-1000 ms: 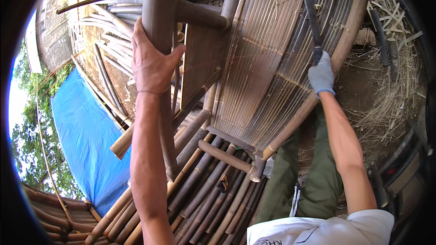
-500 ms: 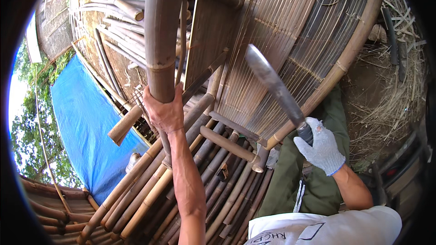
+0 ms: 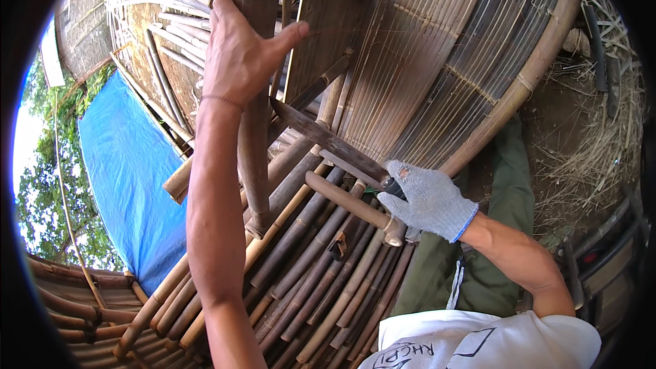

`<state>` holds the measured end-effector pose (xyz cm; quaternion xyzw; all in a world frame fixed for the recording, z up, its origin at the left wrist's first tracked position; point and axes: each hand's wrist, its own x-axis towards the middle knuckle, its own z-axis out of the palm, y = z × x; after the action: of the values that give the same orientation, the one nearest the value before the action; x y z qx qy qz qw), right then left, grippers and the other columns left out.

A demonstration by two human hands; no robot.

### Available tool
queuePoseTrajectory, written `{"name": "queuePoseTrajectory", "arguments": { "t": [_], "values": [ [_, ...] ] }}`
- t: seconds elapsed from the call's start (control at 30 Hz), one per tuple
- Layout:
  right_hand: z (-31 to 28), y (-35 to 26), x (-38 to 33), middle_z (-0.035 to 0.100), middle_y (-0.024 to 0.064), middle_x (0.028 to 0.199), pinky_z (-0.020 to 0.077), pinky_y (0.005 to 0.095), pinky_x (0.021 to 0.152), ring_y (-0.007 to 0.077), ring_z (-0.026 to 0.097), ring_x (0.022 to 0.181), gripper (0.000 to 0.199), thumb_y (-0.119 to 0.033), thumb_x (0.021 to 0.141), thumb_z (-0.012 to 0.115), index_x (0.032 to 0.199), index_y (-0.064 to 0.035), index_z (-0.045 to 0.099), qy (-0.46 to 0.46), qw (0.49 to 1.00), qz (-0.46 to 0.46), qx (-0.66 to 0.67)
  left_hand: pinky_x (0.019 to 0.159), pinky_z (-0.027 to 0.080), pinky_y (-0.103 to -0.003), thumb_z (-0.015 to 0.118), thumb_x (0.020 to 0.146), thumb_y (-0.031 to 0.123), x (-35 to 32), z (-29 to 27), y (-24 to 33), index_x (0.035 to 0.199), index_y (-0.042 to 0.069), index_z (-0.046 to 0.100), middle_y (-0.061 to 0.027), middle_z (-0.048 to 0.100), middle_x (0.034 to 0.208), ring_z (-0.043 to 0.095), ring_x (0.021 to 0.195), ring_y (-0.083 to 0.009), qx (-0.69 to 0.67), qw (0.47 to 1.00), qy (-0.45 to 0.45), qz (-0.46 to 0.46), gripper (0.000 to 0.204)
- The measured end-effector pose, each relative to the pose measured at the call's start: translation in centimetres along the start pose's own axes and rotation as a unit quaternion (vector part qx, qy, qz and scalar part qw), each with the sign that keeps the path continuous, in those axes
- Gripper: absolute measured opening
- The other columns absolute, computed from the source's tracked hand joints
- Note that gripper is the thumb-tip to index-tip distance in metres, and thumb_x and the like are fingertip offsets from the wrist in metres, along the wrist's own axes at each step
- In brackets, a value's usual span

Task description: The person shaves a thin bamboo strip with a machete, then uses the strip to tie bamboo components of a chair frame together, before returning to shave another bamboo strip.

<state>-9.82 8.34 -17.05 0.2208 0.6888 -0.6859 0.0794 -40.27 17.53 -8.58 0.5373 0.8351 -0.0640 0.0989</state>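
Observation:
My bare left hand [image 3: 239,51] is against a thick brown bamboo pole [image 3: 254,143], its thumb stuck out to the right past the pole. The fingers bend round the pole's left side, and their tips are hidden. In a grey knit glove with a blue cuff, my right hand [image 3: 427,198] is closed round the dark handle of a machete [image 3: 331,142]. The blade slants up to the left, its tip end at the pole's right edge below my left hand. Whether it touches or cuts in, I cannot tell. Toward its lower end the pole narrows.
A slatted bamboo panel [image 3: 417,61] with a thick pole rim lies ahead to the right. Below the machete are several bamboo poles side by side [image 3: 321,253] and a short crosspiece [image 3: 352,203]. A blue tarp [image 3: 133,178] is at left; dry bamboo shavings [image 3: 608,137] lie far right.
My left hand has moved up the pole and its thumb has swung out. The machete has come left and down, from raised over the slatted panel to beside the pole.

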Motion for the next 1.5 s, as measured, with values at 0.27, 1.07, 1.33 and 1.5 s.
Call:
{"name": "queuePoseTrajectory", "arguments": {
  "t": [0.27, 1.07, 1.33, 1.5],
  "values": [
    [1.9, -0.8, -0.4, 0.068, 0.024, 0.095, 0.0552, 0.0519, 0.077, 0.0444, 0.068, 0.087, 0.044, -0.04, 0.093, 0.063, 0.112, -0.0009, 0.056, -0.021, 0.995, 0.036, 0.09, 0.099, 0.05, -0.047, 0.092, 0.068, 0.038, 0.6, 1.6, -0.8, 0.146, -0.007, 0.026, -0.029, 0.054, 0.13, 0.06, 0.117, -0.0414, 0.008, 0.998, 0.053, 0.02, 0.111],
    [0.1, -3.2, 8.3, 0.063, 0.0153, 0.061, 0.0553, 0.0383, 0.057, 0.024, 0.065, 0.055, 0.08, -0.038, 0.093, 0.062, 0.152, 0.0077, 0.033, -0.206, 0.934, 0.137, 0.257, 0.11, 0.042, -0.047, 0.088, 0.068, 0.01, -0.2, 2.6, 1.4, 0.155, 0.001, 0.019, -0.0298, 0.046, 0.142, 0.049, 0.131, -0.0435, 0.028, 0.989, 0.147, -0.017, 0.111],
    [0.1, -2.6, 8.4, 0.067, 0.0243, 0.071, 0.0551, 0.0491, 0.074, 0.041, 0.07, 0.075, 0.059, -0.054, 0.09, 0.061, 0.097, 0.0048, 0.07, -0.128, 0.983, 0.095, 0.096, 0.097, 0.051, -0.049, 0.092, 0.067, 0.037, 0.6, 2.5, 0.7, 0.15, 0.0, 0.025, -0.0282, 0.054, 0.133, 0.06, 0.117, -0.0436, 0.121, 0.986, 0.116, -0.007, 0.112],
    [0.0, -2.7, 8.4, 0.068, 0.0225, 0.075, 0.0577, 0.0443, 0.071, 0.0351, 0.072, 0.075, 0.05, -0.044, 0.09, 0.065, 0.099, 0.0047, 0.068, -0.165, 0.97, 0.072, 0.166, 0.1, 0.05, -0.048, 0.091, 0.069, 0.037, 0.1, 2.4, 0.4, 0.15, -0.001, 0.027, -0.0275, 0.054, 0.134, 0.06, 0.118, -0.0431, 0.095, 0.988, 0.117, -0.014, 0.11]
  ]
}}
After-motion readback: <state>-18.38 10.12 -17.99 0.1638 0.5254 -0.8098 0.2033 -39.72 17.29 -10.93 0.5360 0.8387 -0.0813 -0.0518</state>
